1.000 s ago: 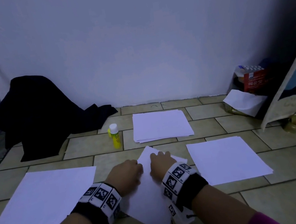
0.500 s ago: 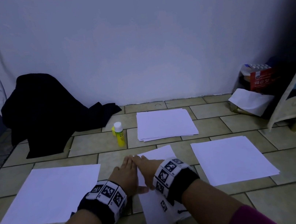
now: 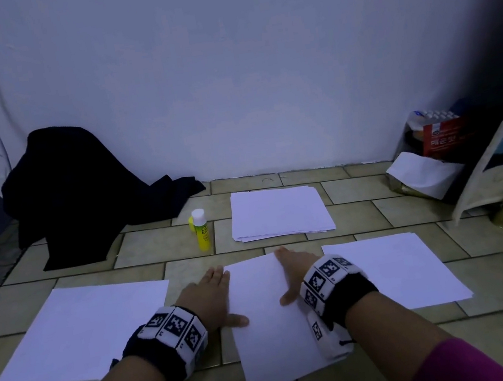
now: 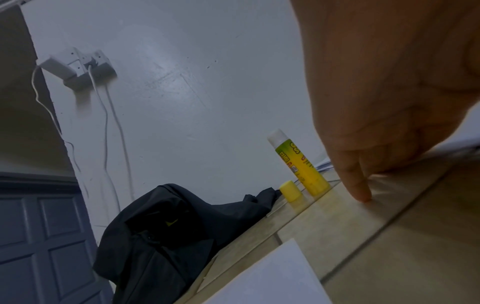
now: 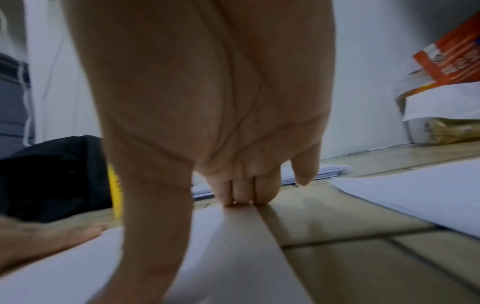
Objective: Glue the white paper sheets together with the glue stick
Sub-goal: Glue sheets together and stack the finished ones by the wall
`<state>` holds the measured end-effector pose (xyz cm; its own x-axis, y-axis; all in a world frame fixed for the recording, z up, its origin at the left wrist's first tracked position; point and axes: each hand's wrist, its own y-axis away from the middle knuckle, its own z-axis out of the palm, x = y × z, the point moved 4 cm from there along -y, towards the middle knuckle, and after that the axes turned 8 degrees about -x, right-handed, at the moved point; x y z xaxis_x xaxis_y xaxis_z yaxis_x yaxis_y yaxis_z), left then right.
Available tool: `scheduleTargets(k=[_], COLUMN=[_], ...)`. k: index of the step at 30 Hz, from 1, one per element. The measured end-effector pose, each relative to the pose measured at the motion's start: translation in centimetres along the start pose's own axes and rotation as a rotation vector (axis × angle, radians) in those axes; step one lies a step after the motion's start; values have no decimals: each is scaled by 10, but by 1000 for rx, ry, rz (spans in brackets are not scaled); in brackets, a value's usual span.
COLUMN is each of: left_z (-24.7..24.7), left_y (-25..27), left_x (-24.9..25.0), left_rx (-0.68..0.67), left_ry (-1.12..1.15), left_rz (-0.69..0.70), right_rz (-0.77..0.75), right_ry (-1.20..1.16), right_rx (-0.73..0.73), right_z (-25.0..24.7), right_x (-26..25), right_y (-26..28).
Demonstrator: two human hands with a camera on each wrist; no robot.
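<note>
- White middle sheet lies on the floor tiles, pressed under both flat, released hands: left hand at its left edge, right hand on top.
- Best to press outward, smoothing every edge.
- Uncapped glue stick stands farther off, beside the paper stack.

The scene was dim with a cold bluish cast, the wall evenly lit at its centre and falling into heavy vignette darkness at its right edge and lower left corner, where the straight lines also bowed from the wide lens. In the left wrist view a soft sheen lay on the wall above the glue stick, which was sharp, while the left hand beside it was blurred. In the right wrist view the right hand was soft and cast a faint shadow onto the paper below, with everything near the frame edges smeared.
</note>
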<state>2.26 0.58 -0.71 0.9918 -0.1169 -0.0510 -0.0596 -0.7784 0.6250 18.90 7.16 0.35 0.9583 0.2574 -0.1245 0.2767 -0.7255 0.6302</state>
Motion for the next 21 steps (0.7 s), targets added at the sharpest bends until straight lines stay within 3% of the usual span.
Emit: scheduleTargets(k=[4, 7, 10, 16, 21], left_z=[-22, -25, -17, -5, 22], left_y=[9, 12, 12, 7, -4], left_x=[0, 7, 8, -3, -16], left_rx=[177, 290, 227, 190, -16], left_ry=[-127, -62, 30, -4, 109], left_rz=[-86, 44, 137, 83, 22], right_rz=[71, 35, 10, -119, -284], right_ry=[179, 185, 80, 32, 125], right_rx=[148, 189, 177, 88, -14], right_z=[-8, -2, 12, 36, 37], right_x=[-20, -36, -49, -81, -96], right_y=[12, 14, 13, 8, 2])
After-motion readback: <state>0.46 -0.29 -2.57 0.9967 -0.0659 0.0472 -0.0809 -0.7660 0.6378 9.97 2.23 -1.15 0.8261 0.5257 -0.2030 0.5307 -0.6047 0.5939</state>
